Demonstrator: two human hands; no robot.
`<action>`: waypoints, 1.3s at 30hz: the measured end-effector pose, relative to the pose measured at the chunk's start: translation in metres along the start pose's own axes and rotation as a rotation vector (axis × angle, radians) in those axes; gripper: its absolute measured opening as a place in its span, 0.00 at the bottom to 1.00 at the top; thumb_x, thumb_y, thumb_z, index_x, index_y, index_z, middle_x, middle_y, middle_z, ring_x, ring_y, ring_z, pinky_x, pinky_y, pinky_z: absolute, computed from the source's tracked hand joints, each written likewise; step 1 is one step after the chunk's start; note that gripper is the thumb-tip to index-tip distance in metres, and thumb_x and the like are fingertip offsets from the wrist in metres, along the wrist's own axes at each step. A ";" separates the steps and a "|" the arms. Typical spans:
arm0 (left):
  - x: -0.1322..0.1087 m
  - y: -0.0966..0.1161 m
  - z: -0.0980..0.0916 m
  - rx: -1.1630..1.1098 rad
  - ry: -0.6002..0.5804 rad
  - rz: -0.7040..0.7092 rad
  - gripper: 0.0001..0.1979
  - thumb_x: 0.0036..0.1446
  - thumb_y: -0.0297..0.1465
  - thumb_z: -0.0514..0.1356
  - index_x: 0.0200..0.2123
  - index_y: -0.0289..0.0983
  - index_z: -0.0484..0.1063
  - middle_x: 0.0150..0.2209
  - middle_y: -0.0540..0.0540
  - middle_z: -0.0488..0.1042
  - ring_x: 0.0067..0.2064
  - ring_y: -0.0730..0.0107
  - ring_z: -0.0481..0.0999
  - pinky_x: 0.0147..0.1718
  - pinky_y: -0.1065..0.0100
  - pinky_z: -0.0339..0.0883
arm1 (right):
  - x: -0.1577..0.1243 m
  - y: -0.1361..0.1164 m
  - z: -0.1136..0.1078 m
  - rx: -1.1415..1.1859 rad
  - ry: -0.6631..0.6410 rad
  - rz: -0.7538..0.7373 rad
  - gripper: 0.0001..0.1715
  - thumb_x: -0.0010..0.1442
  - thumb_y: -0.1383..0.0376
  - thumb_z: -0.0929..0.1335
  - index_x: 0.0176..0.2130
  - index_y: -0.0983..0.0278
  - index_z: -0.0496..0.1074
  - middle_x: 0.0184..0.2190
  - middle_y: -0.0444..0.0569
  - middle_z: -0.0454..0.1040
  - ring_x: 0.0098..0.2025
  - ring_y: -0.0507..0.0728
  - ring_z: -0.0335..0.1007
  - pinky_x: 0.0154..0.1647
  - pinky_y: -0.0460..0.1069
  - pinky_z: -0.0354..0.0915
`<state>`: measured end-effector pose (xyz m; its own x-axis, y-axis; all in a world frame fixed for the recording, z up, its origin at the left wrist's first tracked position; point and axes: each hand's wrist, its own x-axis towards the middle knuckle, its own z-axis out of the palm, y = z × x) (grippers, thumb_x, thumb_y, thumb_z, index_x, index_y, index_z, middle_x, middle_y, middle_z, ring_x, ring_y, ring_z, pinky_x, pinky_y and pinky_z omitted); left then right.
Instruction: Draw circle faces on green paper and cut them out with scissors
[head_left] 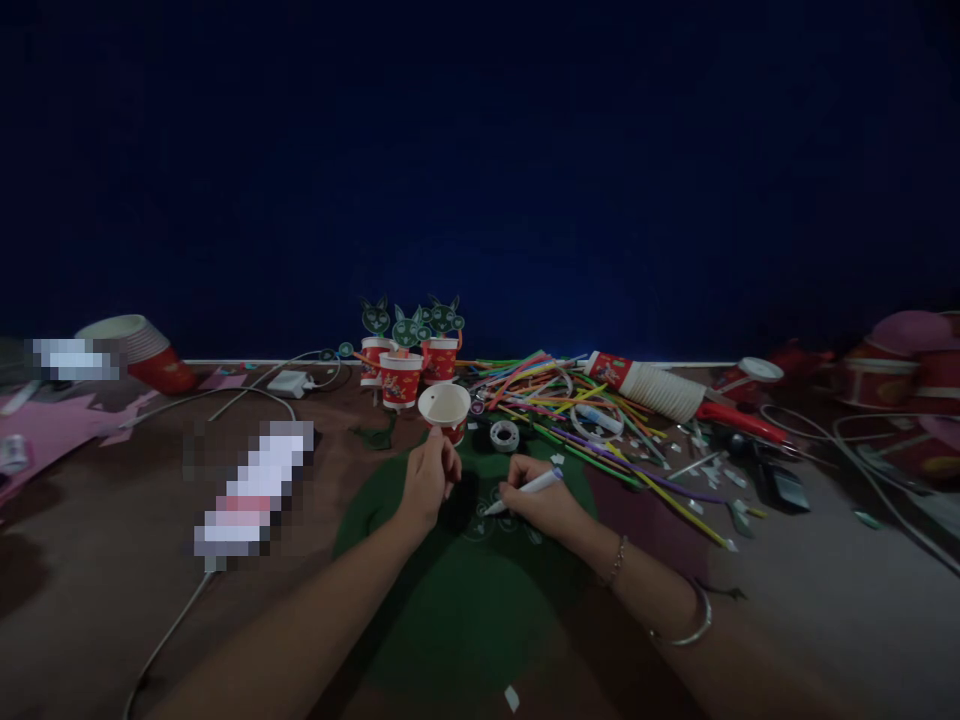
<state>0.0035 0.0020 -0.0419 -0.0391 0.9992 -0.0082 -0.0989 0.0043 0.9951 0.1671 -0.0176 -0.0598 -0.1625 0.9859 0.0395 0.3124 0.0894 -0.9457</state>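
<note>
My right hand (541, 494) is closed around a white marker (538, 482). The marker's tip rests on dark green paper (450, 625), beside pale outlines of small rounded shapes. Just left of it, my left hand (432, 478) has curled fingers, with the thumb and index finger at the near side of a red-and-white paper cup (445, 404); the exact contact is partly hidden. The cup's mouth faces up towards me, and a small dark hole shows in its inner wall. A roll of tape (504, 435) lies beyond my hands.
Behind stand red cups (400, 382) with green animal faces. Colourful pipe cleaners (547, 385) and a cup stack (664, 388) lie right of centre, near a red-handled tool (750, 422) and paper scraps. At left are a blurred-out phone-like object (255, 485), cable, charger (289, 384) and stacked cups (142, 350).
</note>
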 end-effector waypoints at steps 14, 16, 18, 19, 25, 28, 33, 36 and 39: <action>0.001 -0.002 0.000 -0.001 0.001 0.012 0.27 0.56 0.49 0.47 0.14 0.37 0.55 0.12 0.53 0.61 0.10 0.82 0.53 0.08 0.76 0.40 | -0.001 -0.004 0.001 -0.022 0.013 0.022 0.10 0.45 0.64 0.65 0.19 0.62 0.58 0.13 0.37 0.61 0.18 0.48 0.55 0.17 0.42 0.51; 0.001 -0.001 0.000 -0.007 -0.002 0.007 0.27 0.56 0.48 0.47 0.13 0.37 0.54 0.12 0.53 0.61 0.10 0.82 0.53 0.08 0.76 0.40 | -0.001 -0.004 0.001 -0.021 0.023 0.013 0.10 0.45 0.64 0.65 0.19 0.61 0.57 0.13 0.38 0.61 0.18 0.49 0.55 0.18 0.43 0.51; 0.000 -0.001 0.000 -0.008 -0.006 0.005 0.27 0.57 0.48 0.47 0.13 0.37 0.54 0.12 0.53 0.61 0.10 0.82 0.53 0.08 0.76 0.40 | 0.000 -0.004 0.001 -0.022 0.037 0.003 0.10 0.45 0.65 0.64 0.18 0.61 0.57 0.13 0.38 0.60 0.18 0.49 0.54 0.17 0.43 0.50; 0.000 -0.001 0.000 -0.007 -0.007 0.004 0.27 0.57 0.48 0.47 0.13 0.37 0.54 0.12 0.53 0.61 0.10 0.82 0.53 0.08 0.76 0.40 | 0.000 -0.004 0.001 -0.025 0.048 0.000 0.10 0.45 0.65 0.64 0.18 0.61 0.57 0.13 0.38 0.60 0.18 0.49 0.54 0.17 0.43 0.50; 0.000 0.000 0.000 0.007 -0.003 0.000 0.27 0.57 0.48 0.46 0.14 0.37 0.54 0.12 0.53 0.61 0.10 0.82 0.53 0.08 0.76 0.39 | 0.001 -0.002 0.001 -0.031 0.070 0.013 0.09 0.43 0.66 0.64 0.18 0.61 0.56 0.13 0.37 0.58 0.18 0.48 0.53 0.17 0.43 0.49; 0.001 -0.001 -0.001 0.008 -0.001 0.004 0.27 0.57 0.48 0.46 0.13 0.37 0.54 0.12 0.53 0.61 0.10 0.82 0.53 0.08 0.77 0.40 | 0.002 -0.001 0.001 -0.024 0.073 0.013 0.09 0.43 0.66 0.64 0.18 0.61 0.56 0.13 0.37 0.58 0.18 0.48 0.52 0.17 0.43 0.49; 0.001 -0.001 -0.001 -0.008 -0.002 0.002 0.27 0.56 0.48 0.47 0.13 0.37 0.54 0.12 0.53 0.61 0.10 0.82 0.53 0.08 0.76 0.39 | 0.002 -0.001 0.001 -0.023 0.081 0.015 0.09 0.42 0.66 0.63 0.18 0.61 0.55 0.13 0.37 0.57 0.18 0.49 0.52 0.17 0.43 0.48; 0.001 -0.001 0.000 -0.002 0.002 0.006 0.27 0.56 0.48 0.47 0.13 0.37 0.54 0.12 0.53 0.61 0.10 0.82 0.53 0.08 0.76 0.39 | 0.002 -0.002 0.001 -0.021 0.066 0.026 0.09 0.43 0.65 0.63 0.18 0.61 0.56 0.12 0.37 0.58 0.17 0.49 0.52 0.17 0.43 0.48; 0.000 0.000 0.000 0.001 -0.001 0.006 0.26 0.56 0.48 0.46 0.14 0.37 0.54 0.12 0.53 0.61 0.10 0.82 0.52 0.08 0.76 0.39 | 0.001 -0.002 0.000 -0.026 0.052 0.005 0.09 0.44 0.65 0.64 0.18 0.61 0.56 0.13 0.38 0.59 0.18 0.49 0.53 0.18 0.43 0.49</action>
<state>0.0032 0.0022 -0.0422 -0.0382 0.9993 -0.0023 -0.0975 -0.0014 0.9952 0.1660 -0.0169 -0.0580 -0.1120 0.9923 0.0520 0.3377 0.0872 -0.9372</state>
